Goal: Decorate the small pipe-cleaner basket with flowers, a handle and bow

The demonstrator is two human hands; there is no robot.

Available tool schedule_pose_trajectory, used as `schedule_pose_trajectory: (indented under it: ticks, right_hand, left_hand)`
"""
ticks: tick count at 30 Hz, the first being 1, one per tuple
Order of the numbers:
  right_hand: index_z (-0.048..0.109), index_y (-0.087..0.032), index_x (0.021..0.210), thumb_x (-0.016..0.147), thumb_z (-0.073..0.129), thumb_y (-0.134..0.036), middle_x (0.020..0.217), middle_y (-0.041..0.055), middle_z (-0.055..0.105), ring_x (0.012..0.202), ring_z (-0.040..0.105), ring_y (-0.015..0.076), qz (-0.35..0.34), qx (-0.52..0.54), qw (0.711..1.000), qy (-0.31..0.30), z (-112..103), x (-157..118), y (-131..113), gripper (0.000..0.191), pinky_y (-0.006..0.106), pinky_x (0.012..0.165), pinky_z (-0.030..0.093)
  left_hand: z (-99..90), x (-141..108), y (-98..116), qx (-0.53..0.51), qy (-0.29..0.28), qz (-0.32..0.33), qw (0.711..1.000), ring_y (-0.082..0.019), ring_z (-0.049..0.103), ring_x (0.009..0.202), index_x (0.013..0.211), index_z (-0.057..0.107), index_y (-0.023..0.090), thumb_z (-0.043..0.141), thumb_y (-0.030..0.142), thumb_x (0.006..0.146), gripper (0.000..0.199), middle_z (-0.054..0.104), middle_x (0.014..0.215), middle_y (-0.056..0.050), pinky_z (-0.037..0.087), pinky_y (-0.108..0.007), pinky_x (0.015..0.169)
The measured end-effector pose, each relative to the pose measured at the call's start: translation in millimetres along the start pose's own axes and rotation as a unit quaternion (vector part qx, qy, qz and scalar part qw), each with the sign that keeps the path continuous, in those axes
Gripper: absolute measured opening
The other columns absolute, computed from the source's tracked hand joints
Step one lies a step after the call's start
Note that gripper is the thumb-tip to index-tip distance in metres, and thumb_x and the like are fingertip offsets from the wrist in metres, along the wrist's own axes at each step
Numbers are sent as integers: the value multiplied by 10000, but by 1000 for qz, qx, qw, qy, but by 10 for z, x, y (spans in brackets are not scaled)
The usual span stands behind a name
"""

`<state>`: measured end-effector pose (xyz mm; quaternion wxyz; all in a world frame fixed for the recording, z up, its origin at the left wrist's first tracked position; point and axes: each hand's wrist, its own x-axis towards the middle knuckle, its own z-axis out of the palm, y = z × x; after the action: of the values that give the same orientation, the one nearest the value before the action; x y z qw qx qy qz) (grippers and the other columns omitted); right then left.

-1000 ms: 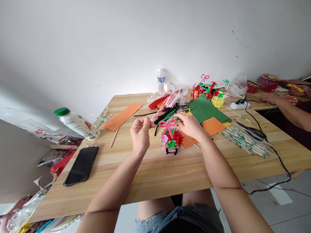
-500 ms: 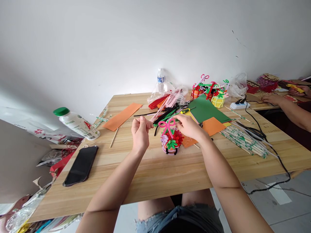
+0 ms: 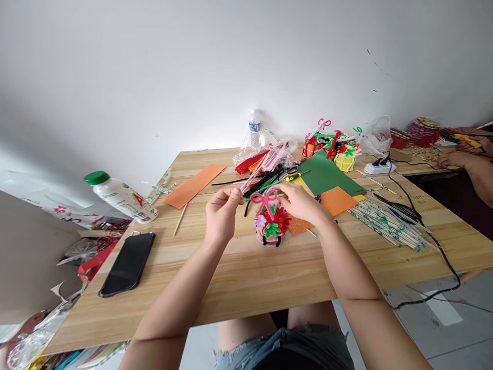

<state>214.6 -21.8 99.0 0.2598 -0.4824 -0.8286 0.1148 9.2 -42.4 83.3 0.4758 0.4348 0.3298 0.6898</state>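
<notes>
A small basket of pipe-cleaner flowers [image 3: 272,229], red, lilac and green, is in front of me with a pink pipe-cleaner bow [image 3: 263,202] on top. My right hand [image 3: 299,201] is closed on the upper right of this basket, beside the bow, its fingertips partly hidden. To the left of the bow, my left hand [image 3: 222,211] is pinched shut, thumb against forefinger. Whatever lies in that pinch is too small to make out. Behind it, pink pipe cleaners [image 3: 265,163] spread out from a plastic bag.
Orange paper [image 3: 194,186], green paper [image 3: 331,172], a screwdriver [image 3: 293,177] and wrapped sticks [image 3: 389,223] lie around the table. At left are a phone [image 3: 128,264] and a white bottle [image 3: 121,196]. A power strip [image 3: 380,167] trails a cable. A co-worker's hand [image 3: 458,158] is at far right.
My left hand has shifted slightly left and down, its thumb now pressed forward on the forefinger. My right hand barely moved. The co-worker's near hand has drawn back to the right.
</notes>
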Motion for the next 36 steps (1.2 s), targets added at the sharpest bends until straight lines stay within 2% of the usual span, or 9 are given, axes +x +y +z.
schedule_pose_trajectory:
  ticks: [5, 9, 14, 18, 20, 24, 28, 33, 36]
  right_hand:
    - [617, -115, 1183, 842, 491, 16, 1144, 137, 670, 916, 643, 193, 2, 9, 1000, -5, 5, -9, -2, 387, 334, 859, 502]
    - [602, -142, 1208, 848, 511, -8, 1202, 130, 644, 982, 635, 202, -5, -1, 1000, 5, 1, -24, 4, 395, 348, 900, 493]
    - [603, -131, 1208, 855, 502, -28, 1227, 148, 633, 1067, 623, 246, -22, -30, 999, 31, -83, -71, -66, 381, 397, 931, 499]
    - [649, -179, 1113, 894, 485, -68, 1175, 119, 653, 1054, 640, 243, -57, -39, 992, 109, -243, -237, -333, 296, 379, 899, 527]
    - [659, -202, 1055, 924, 511, -133, 1095, 88, 680, 1009, 654, 208, -120, 3, 979, 165, -340, -408, -549, 209, 340, 879, 540]
    - [655, -236, 1046, 889, 640, -231, 997, 33, 715, 872, 679, 156, -246, 44, 954, 164, -487, -865, -995, 158, 279, 790, 580]
    - [674, -266, 1048, 908, 583, -203, 918, -2, 741, 825, 704, 169, -237, -15, 957, 165, -513, -1222, -1255, 178, 319, 788, 620]
    - [702, -408, 881, 769, 700, -216, 880, -92, 751, 712, 712, 198, -251, -80, 936, 232, -393, -1392, -1345, 223, 342, 491, 615]
    - [692, -444, 885, 729, 709, -216, 893, -97, 745, 773, 718, 222, -210, -87, 940, 253, -305, -1476, -1406, 277, 347, 457, 588]
  left_hand:
    - [38, -151, 224, -34, -76, -59, 995, -115, 526, 625, 647, 675, 148, 801, 462, 678, 340, 586, 630, -17, 446, -264, 637]
    - [58, -246, 303, -59, -107, -118, 985, -120, 540, 637, 705, 712, 140, 795, 430, 698, 301, 609, 657, -32, 457, -263, 638]
    - [64, -342, 321, -42, -148, -113, 982, -129, 541, 648, 689, 713, 152, 790, 385, 720, 248, 614, 678, -40, 470, -275, 652]
    - [43, -474, 379, 29, -183, -67, 980, -156, 560, 710, 787, 739, 181, 717, 349, 808, 171, 631, 743, -56, 476, -288, 680]
    - [25, -576, 457, 68, -201, -30, 977, -166, 575, 756, 849, 749, 204, 675, 299, 848, 120, 642, 793, -64, 479, -288, 699]
    - [-5, -803, 692, 90, -288, -3, 954, -168, 591, 764, 951, 750, 248, 596, 202, 896, 170, 639, 821, -66, 490, -297, 713]
    - [-13, -944, 877, 35, -406, -43, 912, -171, 599, 743, 1017, 736, 277, 570, 156, 899, 236, 642, 824, -72, 512, -311, 692]
    - [-29, -990, 955, -15, -458, -115, 881, -171, 596, 719, 1052, 739, 297, 582, 220, 900, 233, 625, 790, -79, 510, -297, 659]
    - [-35, -1009, 978, -49, -480, -176, 858, -148, 580, 659, 1084, 739, 327, 596, 240, 890, 257, 611, 764, -75, 477, -256, 593]
